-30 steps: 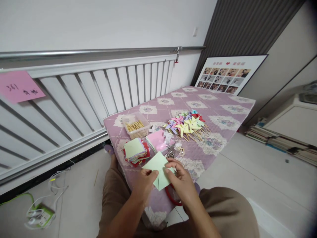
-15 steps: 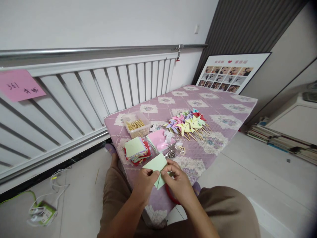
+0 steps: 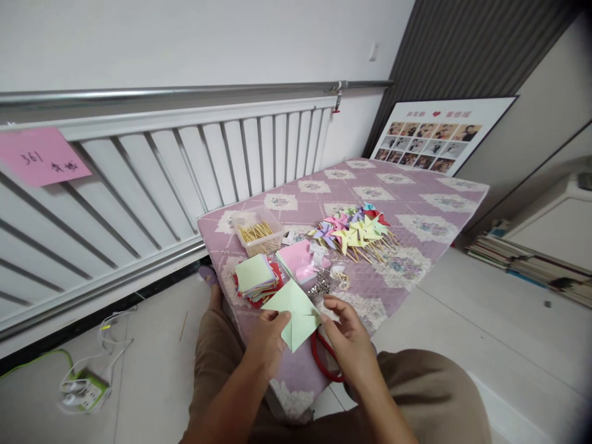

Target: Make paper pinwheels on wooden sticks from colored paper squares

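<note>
My left hand (image 3: 268, 342) is closed on the left side of a pale green paper square (image 3: 298, 308), thumb on top. Slits run from the paper's edges toward its middle. My right hand (image 3: 348, 333) is beside the paper's right corner, thumb tip close to it and fingers apart; whether the thumb touches is unclear. Below the paper is a red loop (image 3: 319, 356), like a scissors handle, partly hidden. Just beyond lie a pile of small metal fasteners (image 3: 320, 283) and a stack of coloured paper squares (image 3: 253, 274).
Finished paper pinwheels on sticks (image 3: 354, 233) lie at the table's middle. A clear plastic box of sticks (image 3: 258, 233), pink paper (image 3: 296, 256) and a small round container (image 3: 340, 277) stand nearer. A radiator (image 3: 259, 151) borders the left; a photo board (image 3: 430, 135) leans behind.
My right hand has moved right, its fingers opening away from the paper's middle. The green paper now lies flatter and more of it shows. The red loop is more visible.
</note>
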`<state>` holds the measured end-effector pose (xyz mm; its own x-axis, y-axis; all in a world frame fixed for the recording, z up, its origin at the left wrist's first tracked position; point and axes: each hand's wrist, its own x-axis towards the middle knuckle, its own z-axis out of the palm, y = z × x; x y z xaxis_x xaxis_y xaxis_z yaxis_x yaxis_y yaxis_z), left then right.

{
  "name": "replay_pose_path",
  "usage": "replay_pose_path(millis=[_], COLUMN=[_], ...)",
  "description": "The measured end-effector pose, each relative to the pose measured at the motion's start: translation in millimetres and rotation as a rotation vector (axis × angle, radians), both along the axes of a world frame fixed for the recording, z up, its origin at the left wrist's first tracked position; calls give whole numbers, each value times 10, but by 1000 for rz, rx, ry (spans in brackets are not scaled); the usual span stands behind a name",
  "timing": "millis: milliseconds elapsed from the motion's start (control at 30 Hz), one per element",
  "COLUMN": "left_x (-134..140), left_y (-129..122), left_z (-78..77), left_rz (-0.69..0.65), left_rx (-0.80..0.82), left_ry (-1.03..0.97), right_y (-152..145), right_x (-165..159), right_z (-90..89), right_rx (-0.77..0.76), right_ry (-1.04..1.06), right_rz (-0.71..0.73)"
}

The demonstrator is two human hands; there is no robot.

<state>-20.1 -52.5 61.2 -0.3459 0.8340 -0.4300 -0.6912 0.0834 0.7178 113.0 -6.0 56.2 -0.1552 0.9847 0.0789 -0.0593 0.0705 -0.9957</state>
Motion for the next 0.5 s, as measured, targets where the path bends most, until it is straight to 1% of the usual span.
replay_pose_path(millis=[100,200,300,367,433,500], left_x=[-50,-88,-99,-94,-85,-75], left_y=[23,38,44,45,42,35], left_z=[55,101,137,148,148,139], left_rz=[40,41,19,-8,-32,-56], left_rx=[-5,7,28,59,84,98], left_ry=[-37,-66,-72,-67,-71,-80], right_y=[-21,-97,-191,-235,-260,-270], right_x=[65,95,89,68,37,3], right_z=[-64,-92,-75,-64,-66,-73], right_rx=[-9,-5,43,96,143,177], right_ry=[58,48,-48,-121,-177,-202], right_rz=[-9,88,238,308,335,317])
